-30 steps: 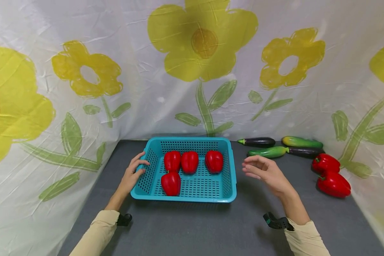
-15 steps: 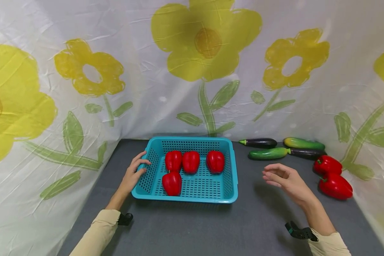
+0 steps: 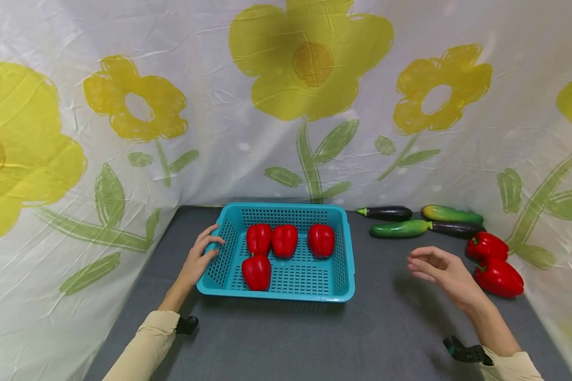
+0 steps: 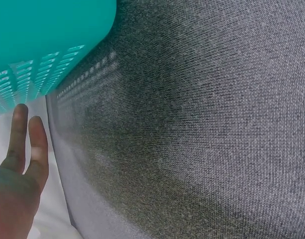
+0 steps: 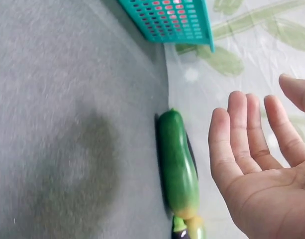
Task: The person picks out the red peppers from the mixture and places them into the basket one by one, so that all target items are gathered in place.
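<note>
A blue plastic basket (image 3: 276, 295) stands on the dark table with several red bell peppers (image 3: 284, 241) inside. My left hand (image 3: 196, 263) rests at the basket's left rim, its fingers fairly straight and just over the edge. Two of those fingers (image 4: 38, 144) show beside the basket's perforated wall in the left wrist view. To the right of the basket, my right hand (image 3: 445, 275) hovers above the table holding nothing, its fingers relaxed. Two more bell peppers (image 3: 499, 277) lie just beyond it to the right.
Behind my right hand lie a green cucumber-shaped vegetable (image 3: 399, 228), a yellow-green one (image 3: 452, 214), an eggplant (image 3: 386, 213) and another eggplant (image 3: 457, 228). A white curtain with yellow flowers (image 3: 313, 63) hangs along the table's back and sides.
My right hand has moved right, away from the basket and nearer the two bell peppers on the table. The left hand stays at the basket's rim.
</note>
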`<state>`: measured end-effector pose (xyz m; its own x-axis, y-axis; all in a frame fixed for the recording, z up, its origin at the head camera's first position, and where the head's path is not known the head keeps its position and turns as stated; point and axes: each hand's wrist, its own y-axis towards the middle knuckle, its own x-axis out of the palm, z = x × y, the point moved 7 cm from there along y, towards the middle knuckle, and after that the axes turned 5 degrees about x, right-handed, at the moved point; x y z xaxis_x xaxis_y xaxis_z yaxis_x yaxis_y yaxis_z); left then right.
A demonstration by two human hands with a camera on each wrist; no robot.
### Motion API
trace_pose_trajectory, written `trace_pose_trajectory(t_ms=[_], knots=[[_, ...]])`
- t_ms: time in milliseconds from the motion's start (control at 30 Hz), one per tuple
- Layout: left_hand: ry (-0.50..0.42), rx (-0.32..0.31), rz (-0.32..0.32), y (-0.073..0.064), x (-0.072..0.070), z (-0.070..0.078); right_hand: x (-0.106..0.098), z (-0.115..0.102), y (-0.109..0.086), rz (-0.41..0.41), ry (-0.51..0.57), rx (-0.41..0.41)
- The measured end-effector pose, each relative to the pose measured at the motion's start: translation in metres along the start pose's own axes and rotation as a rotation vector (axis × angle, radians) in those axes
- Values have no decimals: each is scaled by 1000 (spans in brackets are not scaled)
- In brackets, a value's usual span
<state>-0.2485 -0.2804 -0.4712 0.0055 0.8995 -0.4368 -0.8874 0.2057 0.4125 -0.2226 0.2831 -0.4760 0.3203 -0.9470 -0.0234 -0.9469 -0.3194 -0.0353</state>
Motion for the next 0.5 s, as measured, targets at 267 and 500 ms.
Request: trace_pose_trajectory(t_ms=[267,500], knots=[[-3,-1,-7,0,1,10,-24,-3,-14,25,10,-11],[-12,11,0,0,0,3,-47,-3,-25,33,22,-23]])
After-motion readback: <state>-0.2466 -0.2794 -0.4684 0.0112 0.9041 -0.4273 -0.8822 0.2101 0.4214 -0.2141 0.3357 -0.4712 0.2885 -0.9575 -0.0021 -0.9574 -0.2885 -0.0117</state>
